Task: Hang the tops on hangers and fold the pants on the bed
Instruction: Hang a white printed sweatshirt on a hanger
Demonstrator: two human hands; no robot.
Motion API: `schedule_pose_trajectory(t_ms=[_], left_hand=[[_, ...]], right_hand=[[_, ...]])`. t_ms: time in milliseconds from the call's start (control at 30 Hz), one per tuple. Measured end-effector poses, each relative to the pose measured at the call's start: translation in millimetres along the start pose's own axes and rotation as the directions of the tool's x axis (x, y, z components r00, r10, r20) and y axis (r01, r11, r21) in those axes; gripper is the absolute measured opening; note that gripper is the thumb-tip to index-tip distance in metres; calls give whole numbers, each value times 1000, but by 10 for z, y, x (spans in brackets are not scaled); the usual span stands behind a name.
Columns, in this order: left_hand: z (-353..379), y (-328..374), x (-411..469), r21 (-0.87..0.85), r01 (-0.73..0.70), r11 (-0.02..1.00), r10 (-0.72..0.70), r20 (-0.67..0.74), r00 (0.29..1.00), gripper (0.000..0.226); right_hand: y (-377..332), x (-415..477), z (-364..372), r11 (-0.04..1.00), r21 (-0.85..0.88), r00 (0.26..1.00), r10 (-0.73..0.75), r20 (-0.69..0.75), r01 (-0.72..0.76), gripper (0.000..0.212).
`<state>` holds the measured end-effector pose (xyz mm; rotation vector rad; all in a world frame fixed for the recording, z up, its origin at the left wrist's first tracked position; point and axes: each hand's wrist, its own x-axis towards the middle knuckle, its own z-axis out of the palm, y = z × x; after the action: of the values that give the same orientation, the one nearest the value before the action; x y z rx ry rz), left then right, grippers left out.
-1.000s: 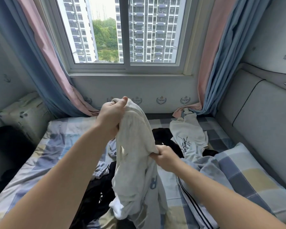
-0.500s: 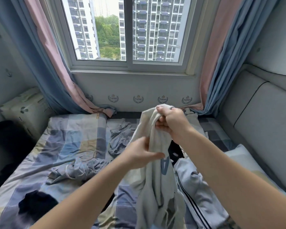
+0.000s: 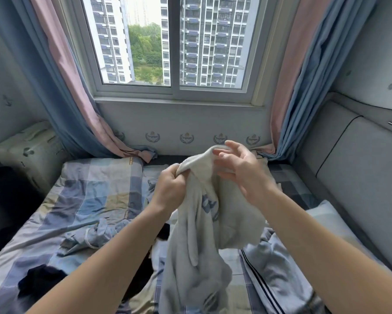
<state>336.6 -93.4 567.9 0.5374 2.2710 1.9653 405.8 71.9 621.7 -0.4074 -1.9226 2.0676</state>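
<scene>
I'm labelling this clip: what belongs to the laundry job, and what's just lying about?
Job: pale top, held by left hand and right hand; striped pants; crumpled blue garment; dark garment; bed.
Lying about: pillow, curtains, pale cushion.

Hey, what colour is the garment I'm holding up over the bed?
The garment is pale grey-white with a blue print, clearest in the head view.

A window fills the top centre; pink-and-blue curtains hang at both sides; a padded headboard lines the right edge.
</scene>
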Motion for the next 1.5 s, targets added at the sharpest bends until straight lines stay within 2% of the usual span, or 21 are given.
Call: schedule_pose_trajectory(t_ms=[100,167,233,300,367,433,500,600,667,767,833,933,1033,1133,1200,1233,1300,1333,1367,1433,1500], left_hand=[[-23,129,41,-40,-89,995,89,-2,996,31],[-22,184,36,-22,-169,985,170,49,984,31],[-26,229,14,-28,-230,973,232,113,966,26],[-54,244,23,-12,-252,968,251,154,956,23],[-114,229,51,40,-258,965,246,182,952,21],[-194,153,52,115,-238,964,211,209,955,12],[-281,16,23,220,-191,957,146,204,968,6],[-412,-255,-68,305,-76,949,29,158,987,11],[-464,-464,-168,376,11,926,-60,120,991,18],[-521,-800,-338,452,161,877,-189,17,982,24],[-534,-1001,-437,444,249,861,-319,89,944,25],[-440,-1194,-573,456,318,831,-487,322,812,34],[-287,-1260,-616,382,335,861,-487,435,757,54],[-178,-1321,-642,421,310,853,-511,549,661,68],[-88,-1392,-685,428,298,853,-514,596,617,62],[-32,-1415,-708,412,289,864,-494,585,643,50],[94,-1428,-705,381,262,887,-427,456,781,22],[129,-1402,-679,374,249,893,-388,361,848,24],[140,-1364,-643,364,231,902,-344,286,894,35],[119,-1277,-560,310,217,926,-278,168,946,47],[71,-1216,-479,244,202,948,-233,102,967,39]], right_hand=[[224,-49,-81,970,-216,989,-82,122,107,61],[378,-95,-100,902,-384,963,-109,246,200,76],[534,-146,-56,890,-394,917,-63,395,231,82],[700,-192,48,935,-322,882,20,470,150,66],[836,-174,122,948,-291,902,11,432,128,39],[885,-137,166,928,-333,924,-31,382,169,12],[906,-107,218,886,-417,927,-34,375,201,25],[926,-116,289,869,-464,939,-2,345,173,38],[930,-139,312,886,-450,950,36,310,113,33],[914,-180,341,945,-327,961,106,254,-18,34],[844,-215,346,968,-240,956,141,259,-77,27],[720,-247,317,982,-152,950,147,277,-108,36],[558,-343,305,989,-86,940,139,312,-117,47],[344,-443,225,995,10,948,91,306,-99,33],[213,-491,132,993,80,953,57,298,-85,32],[153,-513,87,991,112,957,41,286,-76,33],[57,-542,0,988,145,968,15,249,-52,33],[18,-554,-43,989,144,975,5,223,-38,33],[-11,-568,-91,990,137,980,-2,197,-26,33],[-37,-602,-201,992,122,987,-6,159,-14,35],[-23,-642,-313,995,98,992,10,129,-23,38]])
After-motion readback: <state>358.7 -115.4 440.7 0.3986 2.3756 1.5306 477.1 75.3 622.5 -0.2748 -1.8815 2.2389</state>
